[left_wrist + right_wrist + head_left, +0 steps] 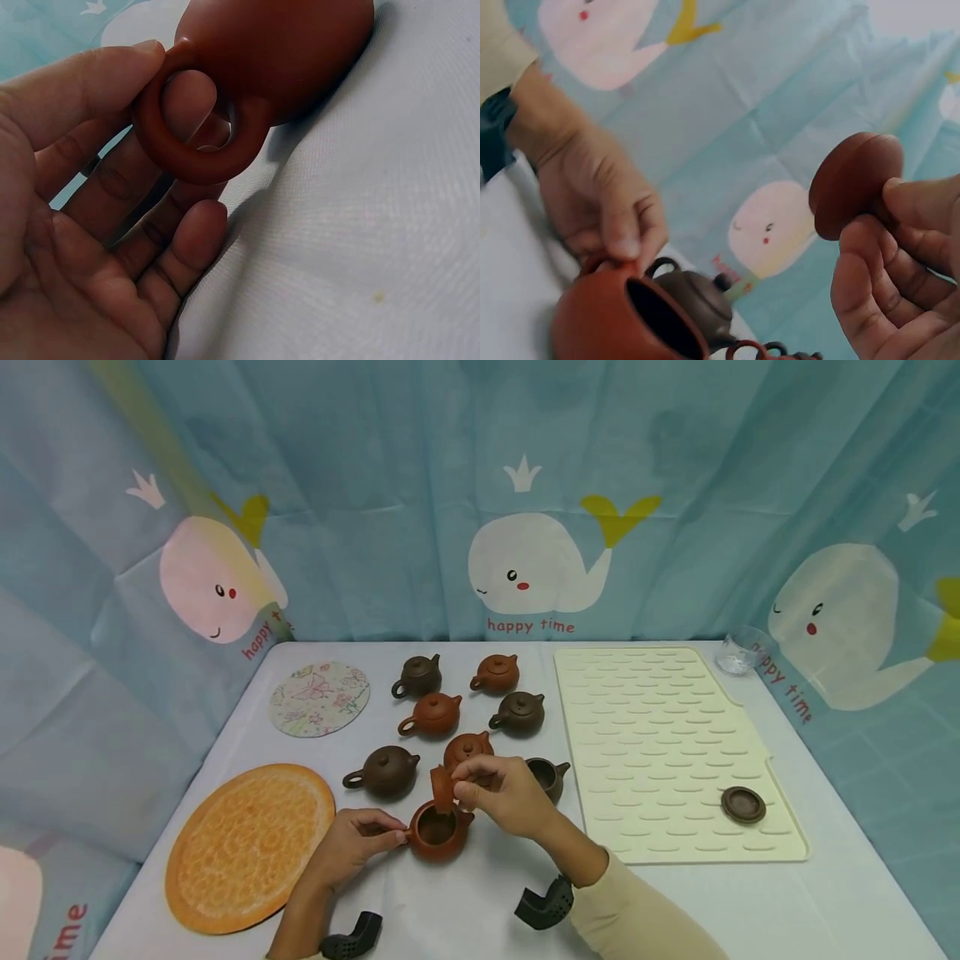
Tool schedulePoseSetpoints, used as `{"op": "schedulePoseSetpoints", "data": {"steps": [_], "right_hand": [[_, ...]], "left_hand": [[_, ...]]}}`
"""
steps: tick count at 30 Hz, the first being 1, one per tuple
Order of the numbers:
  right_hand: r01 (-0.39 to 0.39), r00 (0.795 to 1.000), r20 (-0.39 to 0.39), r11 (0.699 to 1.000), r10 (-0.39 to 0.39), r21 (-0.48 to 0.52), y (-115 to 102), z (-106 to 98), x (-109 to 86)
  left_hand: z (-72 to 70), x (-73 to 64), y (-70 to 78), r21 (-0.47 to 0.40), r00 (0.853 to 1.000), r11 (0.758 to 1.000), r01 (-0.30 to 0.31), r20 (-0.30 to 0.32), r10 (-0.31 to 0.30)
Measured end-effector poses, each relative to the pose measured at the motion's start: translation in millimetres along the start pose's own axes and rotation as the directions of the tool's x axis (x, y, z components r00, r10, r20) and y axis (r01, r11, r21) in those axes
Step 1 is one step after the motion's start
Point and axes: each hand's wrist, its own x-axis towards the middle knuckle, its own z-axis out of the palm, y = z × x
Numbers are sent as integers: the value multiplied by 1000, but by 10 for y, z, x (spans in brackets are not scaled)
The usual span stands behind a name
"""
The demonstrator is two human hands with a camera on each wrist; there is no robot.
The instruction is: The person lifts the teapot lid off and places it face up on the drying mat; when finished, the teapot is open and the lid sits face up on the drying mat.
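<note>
- At the lower centre of the head view, an uncovered red-brown teapot (437, 852) stands on the white tablecloth (450, 914), mouth upward, spout toward the upper right.
- Left hand (354, 850): pinches the handle (199, 169) between thumb and fingers, at the left side of the teapot.
- Right hand (510, 799): grips the red-brown lid (855, 184) by its knob; thumb and fingertips are brought together.
- Lid position: tilted on edge above the teapot's mouth in the head view; apart from the rim in the right wrist view.
- Adjacent, upper left of the uncovered teapot: dark teapot (386, 774), lid fitted.
- Behind the lid: lidded red-brown teapot (467, 748).
- Right of centre, partly hidden by the right hand: uncovered dark teapot (553, 781).
- Lower right of the frame: dark lid (743, 805) on the cream mat (660, 752).
- Lower left: round orange mat (251, 847).
</note>
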Motion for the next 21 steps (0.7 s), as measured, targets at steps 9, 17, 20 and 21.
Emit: {"op": "schedulePoseSetpoints", "data": {"steps": [9, 17, 20, 21], "right_hand": [[-87, 986, -86, 889, 140, 449, -138, -94, -19], [-9, 998, -41, 714, 54, 700, -253, -206, -51], [8, 999, -39, 701, 28, 713, -291, -260, -76], [14, 999, -42, 701, 23, 713, -307, -277, -84]], "left_hand": [[-6, -9, 3, -8, 1000, 1000, -23, 10, 23], [-1, -13, 9, -2, 1000, 1000, -14, 8, 14], [0, -11, 15, -2, 1000, 1000, -13, 9, 13], [0, -10, 17, -3, 1000, 1000, -13, 8, 13]]}}
